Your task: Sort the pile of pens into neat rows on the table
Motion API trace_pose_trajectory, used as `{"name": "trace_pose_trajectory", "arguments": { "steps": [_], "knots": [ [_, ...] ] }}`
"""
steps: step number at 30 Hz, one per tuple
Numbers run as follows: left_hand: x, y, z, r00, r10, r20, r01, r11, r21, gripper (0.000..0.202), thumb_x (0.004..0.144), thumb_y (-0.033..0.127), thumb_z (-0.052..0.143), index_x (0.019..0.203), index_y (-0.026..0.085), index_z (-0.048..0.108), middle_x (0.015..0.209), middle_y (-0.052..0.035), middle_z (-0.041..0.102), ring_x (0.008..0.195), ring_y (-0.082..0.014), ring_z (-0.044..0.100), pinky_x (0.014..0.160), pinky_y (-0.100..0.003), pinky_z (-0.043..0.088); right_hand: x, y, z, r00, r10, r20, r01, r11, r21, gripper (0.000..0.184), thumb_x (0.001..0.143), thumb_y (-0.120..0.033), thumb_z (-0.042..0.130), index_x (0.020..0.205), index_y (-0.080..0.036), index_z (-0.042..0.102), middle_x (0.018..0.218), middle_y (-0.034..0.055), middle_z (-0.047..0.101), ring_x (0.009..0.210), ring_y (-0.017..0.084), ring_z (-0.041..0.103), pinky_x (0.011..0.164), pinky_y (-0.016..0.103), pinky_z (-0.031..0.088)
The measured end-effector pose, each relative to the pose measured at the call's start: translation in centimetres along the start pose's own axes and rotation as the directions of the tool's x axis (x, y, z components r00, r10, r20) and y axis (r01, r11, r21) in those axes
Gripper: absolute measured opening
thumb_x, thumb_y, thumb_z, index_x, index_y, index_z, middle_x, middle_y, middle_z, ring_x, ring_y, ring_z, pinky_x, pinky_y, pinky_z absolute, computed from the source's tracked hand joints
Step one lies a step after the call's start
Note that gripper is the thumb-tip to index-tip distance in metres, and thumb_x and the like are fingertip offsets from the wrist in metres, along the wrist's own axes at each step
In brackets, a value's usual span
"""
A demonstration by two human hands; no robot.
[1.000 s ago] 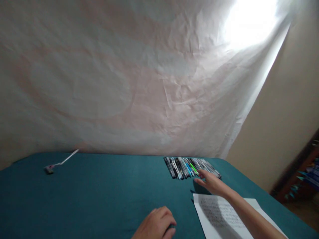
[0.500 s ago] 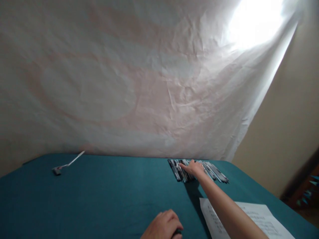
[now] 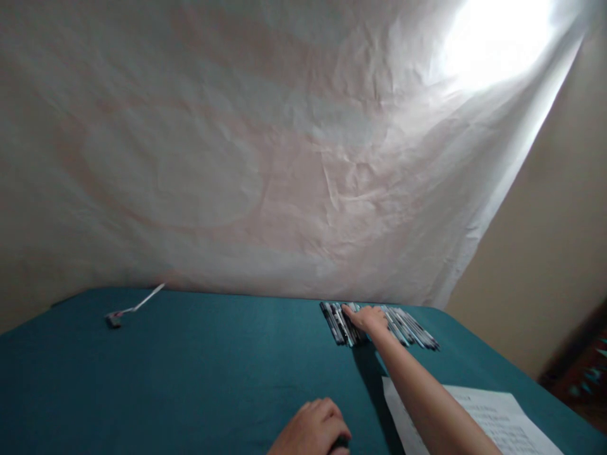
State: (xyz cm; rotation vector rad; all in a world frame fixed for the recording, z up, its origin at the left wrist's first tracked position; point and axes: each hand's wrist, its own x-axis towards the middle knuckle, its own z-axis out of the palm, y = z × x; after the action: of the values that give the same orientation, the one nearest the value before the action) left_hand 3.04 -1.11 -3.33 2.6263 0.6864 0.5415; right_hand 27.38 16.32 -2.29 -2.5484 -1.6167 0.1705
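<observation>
Over a row of pens [image 3: 337, 323] at the back right of the table is my right hand [image 3: 367, 318]. One finger stretches left across the pens while the others lie over the middle of the row. No pen is visibly lifted. My left hand [image 3: 313, 426] rests low at the front, its fingers curled round a small dark object [image 3: 340, 443]. Only a bit of that object shows between the fingers, so its kind is unclear. Beneath my right forearm lies a white printed sheet [image 3: 488, 414], partly covered by the arm.
A teal cloth [image 3: 190, 373] covers the table. Far left lies a small dark item with a thin white strip [image 3: 147, 297]. Behind the table hangs a wrinkled pale sheet [image 3: 213, 158], with a bright light at upper right and a plain wall [image 3: 531, 253] beside it.
The view has shifted slightly. My right hand's outstretched finger has moved a little over the pens; my left hand stays curled in about the same place.
</observation>
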Motion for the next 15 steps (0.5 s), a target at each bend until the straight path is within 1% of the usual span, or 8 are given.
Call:
{"name": "trace_pose_trajectory", "arguments": {
  "steps": [2,3,5,7,9,11,13,15],
  "knots": [
    [0.0,-0.1,0.2,1.000,0.005,-0.005,-0.005,1.000,0.005,0.021,0.081,0.038,0.045,0.093,0.022,0.054,0.095,-0.0018,0.055,0.086,-0.0133,0.050,0.074,-0.023,0.037,0.0,-0.9,0.6,0.997,0.071,-0.030,-0.070,0.997,0.009,0.100,0.060,-0.079,0.026,0.125,-0.003,0.037,0.123,0.0293,0.037,0.113,0.041,0.035,0.085,0.053,0.028],
    [0.0,-0.2,0.2,1.000,0.007,-0.006,-0.007,1.000,0.011,0.021,0.081,0.038,0.045,0.092,0.023,0.054,0.095,-0.0017,0.055,0.086,-0.0133,0.050,0.074,-0.023,0.037,0.0,-1.4,0.9,0.994,0.105,-0.037,-0.104,0.994,0.017,0.103,0.058,-0.080,0.029,0.127,-0.004,0.032,0.125,0.0286,0.034,0.113,0.041,0.034,0.084,0.054,0.029],
    [0.0,-0.4,0.4,1.000,0.010,-0.007,-0.010,1.000,0.021,0.021,0.081,0.038,0.046,0.092,0.023,0.054,0.095,-0.0014,0.055,0.086,-0.0132,0.050,0.073,-0.023,0.037,-0.1,-2.3,1.6,0.992,0.123,-0.023,-0.122,0.992,0.032,0.108,0.054,-0.081,0.034,0.133,-0.009,0.021,0.131,0.0262,0.025,0.114,0.043,0.030,0.082,0.058,0.028],
    [0.0,-0.5,0.6,1.000,0.013,-0.005,-0.013,0.999,0.029,0.019,0.080,0.037,0.047,0.092,0.023,0.054,0.095,-0.0012,0.056,0.085,-0.0132,0.051,0.073,-0.023,0.037,-0.2,-3.0,2.0,0.994,0.111,0.003,-0.111,0.993,0.034,0.110,0.051,-0.081,0.037,0.135,-0.014,0.013,0.137,0.0235,0.014,0.116,0.046,0.023,0.080,0.061,0.026],
    [0.1,-0.6,0.7,1.000,0.014,0.004,-0.015,0.999,0.037,0.018,0.079,0.035,0.049,0.093,0.023,0.054,0.095,-0.0012,0.056,0.085,-0.0133,0.051,0.073,-0.023,0.037,-0.3,-3.3,2.1,0.994,0.102,0.033,-0.103,0.994,0.038,0.113,0.048,-0.080,0.041,0.136,-0.016,0.010,0.139,0.0215,0.005,0.118,0.048,0.016,0.081,0.063,0.023],
    [0.1,-0.6,0.7,1.000,0.014,0.012,-0.015,0.999,0.044,0.018,0.079,0.034,0.050,0.093,0.023,0.053,0.096,-0.0013,0.056,0.085,-0.0135,0.051,0.073,-0.023,0.037,-0.4,-3.5,2.0,0.993,0.092,0.073,-0.096,0.994,0.055,0.115,0.046,-0.080,0.044,0.136,-0.018,0.009,0.140,0.0203,0.001,0.119,0.048,0.013,0.083,0.063,0.022],
    [0.1,-0.4,0.6,1.000,0.014,0.016,-0.015,0.999,0.047,0.018,0.079,0.034,0.050,0.093,0.023,0.053,0.096,-0.0013,0.056,0.085,-0.0135,0.051,0.073,-0.023,0.037,-0.3,-3.5,1.8,0.990,0.085,0.116,-0.094,0.993,0.070,0.117,0.043,-0.079,0.047,0.136,-0.019,0.009,0.141,0.0192,0.002,0.120,0.047,0.012,0.085,0.062,0.020],
    [0.1,-0.3,0.5,1.000,0.009,0.014,-0.010,0.999,0.051,0.018,0.079,0.034,0.049,0.092,0.023,0.054,0.096,-0.0011,0.056,0.085,-0.0135,0.051,0.073,-0.023,0.037,-0.1,-3.5,1.6,0.987,0.069,0.144,-0.080,0.994,0.072,0.119,0.040,-0.078,0.050,0.135,-0.019,0.011,0.140,0.0189,0.006,0.121,0.046,0.013,0.088,0.059,0.019]
  ]
}}
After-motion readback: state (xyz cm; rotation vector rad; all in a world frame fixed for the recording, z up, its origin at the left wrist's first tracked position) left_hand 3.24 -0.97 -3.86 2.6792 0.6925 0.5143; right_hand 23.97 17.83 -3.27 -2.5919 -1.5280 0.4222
